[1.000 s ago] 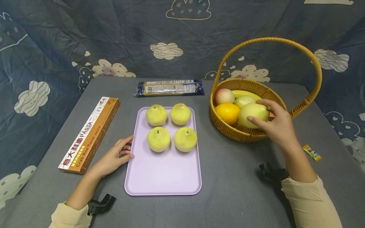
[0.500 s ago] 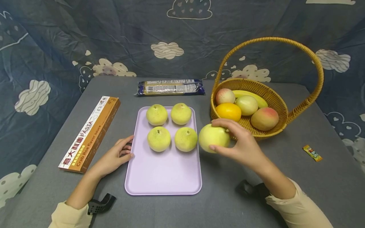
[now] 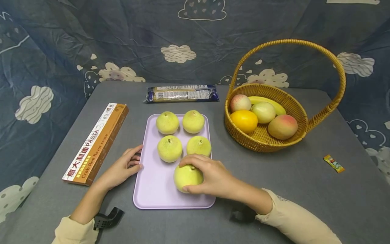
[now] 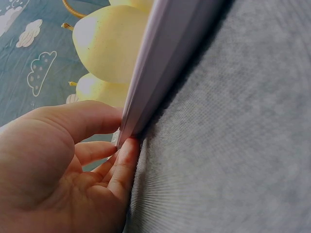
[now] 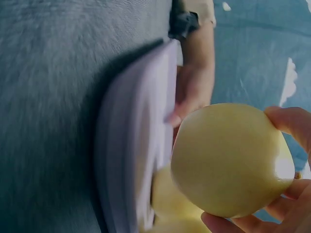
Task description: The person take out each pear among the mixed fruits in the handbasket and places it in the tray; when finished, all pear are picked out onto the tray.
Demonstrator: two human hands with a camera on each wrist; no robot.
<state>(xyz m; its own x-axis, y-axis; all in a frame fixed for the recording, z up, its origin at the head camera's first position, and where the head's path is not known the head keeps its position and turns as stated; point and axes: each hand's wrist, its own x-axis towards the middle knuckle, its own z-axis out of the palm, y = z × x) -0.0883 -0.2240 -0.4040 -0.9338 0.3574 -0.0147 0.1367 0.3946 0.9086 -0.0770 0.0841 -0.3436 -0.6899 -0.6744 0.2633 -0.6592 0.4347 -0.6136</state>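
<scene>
In the head view, a lilac tray (image 3: 158, 196) lies flat with several round yellow-green pears (image 3: 169, 149) on its far half. My right hand (image 3: 213, 178) grips another pear (image 3: 188, 178) between thumb and fingers, low over the tray's near right part. The right wrist view shows this pear (image 5: 233, 160) large, with the fingers (image 5: 291, 121) round its sides. At the tray's left edge is my left hand (image 3: 126, 167); in the left wrist view its thumb (image 4: 99, 121) and fingertips pinch the rim (image 4: 141, 87).
A wicker basket (image 3: 259, 146) with a tall handle stands at right, holding a banana, peaches and other fruit. A pasta box (image 3: 95, 144) lies at left. Behind the tray is a blue packet (image 3: 182, 94). A small yellow sachet (image 3: 333, 164) lies at far right.
My right hand has lifted the pear out of the basket and carried it left over the tray's near part. The left hand and the tray stay where they were.
</scene>
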